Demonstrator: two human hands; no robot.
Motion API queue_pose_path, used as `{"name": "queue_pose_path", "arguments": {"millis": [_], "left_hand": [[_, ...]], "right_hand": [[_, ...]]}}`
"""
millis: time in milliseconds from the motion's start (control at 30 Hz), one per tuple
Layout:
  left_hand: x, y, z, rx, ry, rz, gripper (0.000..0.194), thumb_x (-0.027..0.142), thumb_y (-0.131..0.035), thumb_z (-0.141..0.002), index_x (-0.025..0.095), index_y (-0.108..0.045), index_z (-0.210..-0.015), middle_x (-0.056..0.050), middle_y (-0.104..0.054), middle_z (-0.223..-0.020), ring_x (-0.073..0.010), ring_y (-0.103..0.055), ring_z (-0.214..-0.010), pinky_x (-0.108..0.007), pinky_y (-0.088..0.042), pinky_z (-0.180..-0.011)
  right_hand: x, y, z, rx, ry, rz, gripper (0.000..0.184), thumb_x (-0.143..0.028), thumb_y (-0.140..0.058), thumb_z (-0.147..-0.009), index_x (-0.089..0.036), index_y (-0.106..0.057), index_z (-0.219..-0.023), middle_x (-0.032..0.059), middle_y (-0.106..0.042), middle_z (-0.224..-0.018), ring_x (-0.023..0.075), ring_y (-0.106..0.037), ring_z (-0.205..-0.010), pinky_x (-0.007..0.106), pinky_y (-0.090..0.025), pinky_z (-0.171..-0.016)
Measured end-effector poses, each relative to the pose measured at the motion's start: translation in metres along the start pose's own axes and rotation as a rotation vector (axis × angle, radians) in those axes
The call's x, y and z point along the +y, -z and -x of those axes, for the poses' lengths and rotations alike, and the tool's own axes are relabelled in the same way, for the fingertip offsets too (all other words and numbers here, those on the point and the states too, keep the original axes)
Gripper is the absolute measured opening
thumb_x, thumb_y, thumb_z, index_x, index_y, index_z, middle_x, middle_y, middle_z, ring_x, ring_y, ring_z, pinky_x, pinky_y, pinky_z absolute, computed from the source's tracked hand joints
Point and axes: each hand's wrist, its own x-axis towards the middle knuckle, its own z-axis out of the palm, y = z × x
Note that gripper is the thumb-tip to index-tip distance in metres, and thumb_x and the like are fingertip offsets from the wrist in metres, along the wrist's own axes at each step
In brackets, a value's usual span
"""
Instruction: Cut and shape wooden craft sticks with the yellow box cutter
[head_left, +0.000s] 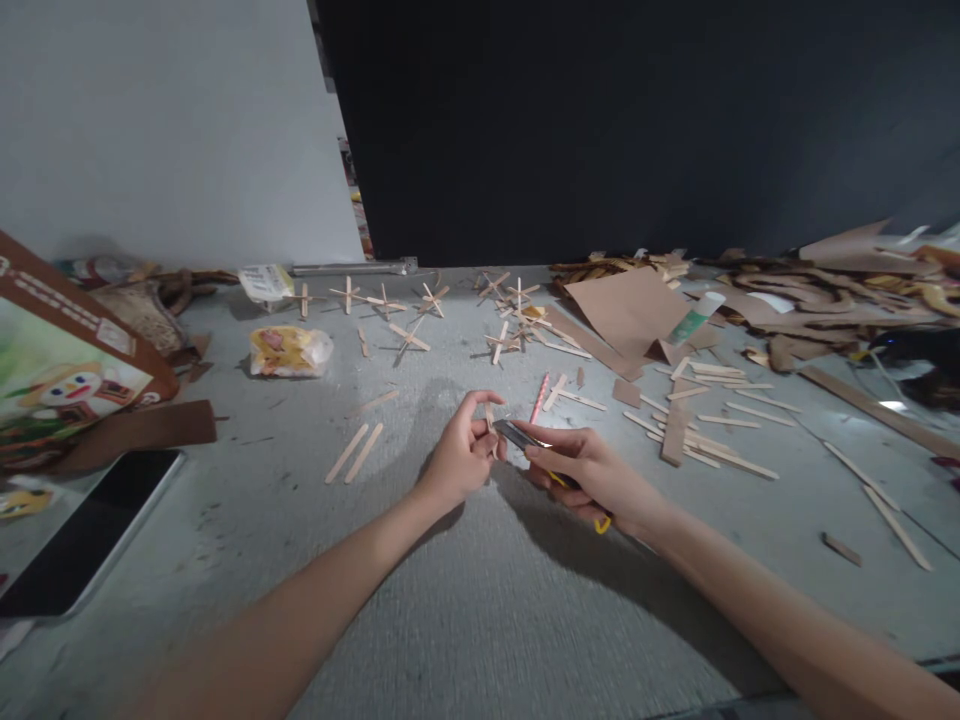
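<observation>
My left hand (463,445) pinches a short piece of wooden craft stick (490,415) upright between thumb and fingers. In my right hand (581,465) is a utility knife (517,434) with a black and yellow handle, its blade pointing left against or very near the stick; I cannot tell if it cuts in. Just beyond my hands lie a pink striped straw-like stick (539,398) and a few craft sticks (555,392). Two craft sticks (355,453) lie side by side to the left of my left hand.
Several crossed-stick pieces (409,338) stand at the back. A yellow wrapped packet (289,353), a phone (90,535) and a printed bag (67,370) are on the left. Loose sticks (712,455), cardboard (630,310) and a glue stick (696,318) lie on the right. A dark panel (637,130) rises behind.
</observation>
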Motion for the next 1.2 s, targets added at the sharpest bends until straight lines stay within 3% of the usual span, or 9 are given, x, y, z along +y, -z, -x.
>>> {"name": "queue_pose_path", "arguments": {"millis": [367,533,733,900,1067,1200], "left_hand": [[-0.003,-0.002,0.000,0.014,-0.037,0.020,0.040,0.022,-0.064,-0.089,0.024,-0.050,-0.127,0.007,-0.058,-0.066,-0.0105,-0.050,-0.056,-0.019,-0.036,-0.056],[-0.001,-0.004,0.002,-0.003,-0.061,-0.031,0.040,0.026,-0.062,-0.094,0.024,-0.048,-0.131,0.006,-0.061,-0.070,-0.0083,-0.047,-0.051,-0.019,-0.034,-0.054],[0.001,-0.005,0.005,0.064,-0.112,-0.147,0.040,0.026,-0.062,-0.095,0.024,-0.049,-0.133,0.004,-0.065,-0.076,-0.0111,-0.055,-0.058,-0.021,-0.040,-0.057],[0.001,-0.006,0.006,0.066,-0.125,-0.183,0.040,0.026,-0.062,-0.096,0.024,-0.049,-0.133,0.004,-0.065,-0.076,-0.0116,-0.055,-0.058,-0.021,-0.040,-0.057],[-0.003,-0.004,0.005,0.090,-0.133,-0.241,0.039,0.022,-0.060,-0.096,0.025,-0.049,-0.134,0.003,-0.068,-0.078,-0.0122,-0.056,-0.059,-0.022,-0.041,-0.060],[-0.004,-0.003,0.006,0.103,-0.136,-0.336,0.043,0.015,-0.059,-0.094,0.026,-0.051,-0.134,0.003,-0.070,-0.078,-0.0134,-0.061,-0.063,-0.023,-0.042,-0.065]], "right_hand": [[-0.002,0.000,0.000,-0.068,-0.051,-0.060,0.076,-0.046,-0.084,-0.085,-0.025,-0.063,-0.155,-0.0058,-0.053,-0.068,0.0027,-0.021,-0.042,0.017,-0.010,-0.037],[0.006,0.001,-0.001,0.056,0.172,0.124,0.083,-0.056,-0.080,-0.086,-0.021,-0.060,-0.158,-0.0059,-0.053,-0.066,0.0051,-0.029,-0.043,0.020,-0.021,-0.037],[0.013,0.003,-0.006,0.123,0.400,0.422,0.061,-0.046,-0.068,-0.094,-0.017,-0.071,-0.147,-0.0017,-0.057,-0.066,0.0095,-0.035,-0.051,0.023,-0.030,-0.045],[0.013,0.003,-0.006,0.138,0.451,0.520,0.058,-0.043,-0.061,-0.097,-0.016,-0.071,-0.148,0.0005,-0.063,-0.070,0.0112,-0.038,-0.054,0.024,-0.034,-0.050],[0.010,0.003,-0.005,0.162,0.520,0.650,0.055,-0.042,-0.057,-0.099,-0.017,-0.073,-0.144,0.0059,-0.078,-0.089,0.0134,-0.050,-0.061,0.026,-0.045,-0.059],[0.010,0.003,-0.004,0.151,0.583,0.745,0.052,-0.038,-0.054,-0.101,-0.017,-0.073,-0.145,0.0058,-0.079,-0.090,0.0144,-0.056,-0.064,0.025,-0.048,-0.063]]}}
